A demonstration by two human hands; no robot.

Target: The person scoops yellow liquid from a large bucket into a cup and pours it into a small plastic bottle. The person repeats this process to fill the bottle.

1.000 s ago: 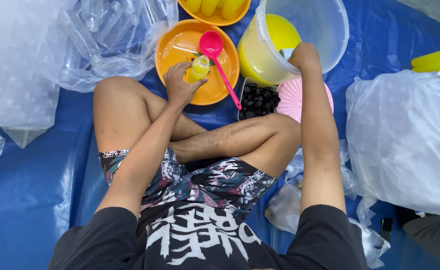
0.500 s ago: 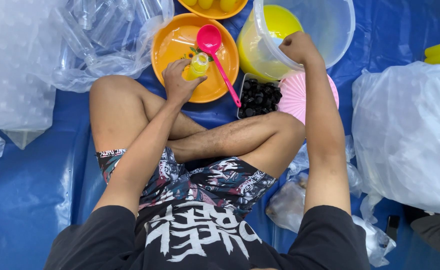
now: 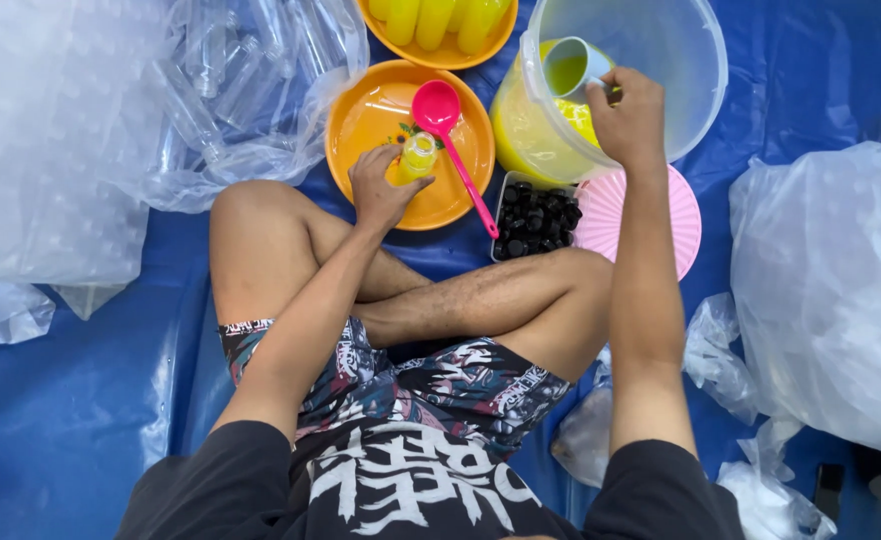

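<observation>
Small bottle (image 3: 419,157) above blue tarp (image 3: 51,420)

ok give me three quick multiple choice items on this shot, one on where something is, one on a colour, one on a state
1. Where does the pink ladle lie?
A. in the orange bowl
B. on the pink fluted lid
C. inside the bucket

2. What colour is the liquid in the cup in the right hand?
A. red
B. yellow-green
C. clear

3. How is the small bottle in the left hand?
A. lying flat and capped
B. upright and uncapped
C. crushed

Answers:
1 A, its scoop rests in the orange bowl and the handle runs out over the rim.
2 B, the cup held over the clear bucket shows yellow-green liquid.
3 B, it stands in the bowl with an open neck.
</observation>
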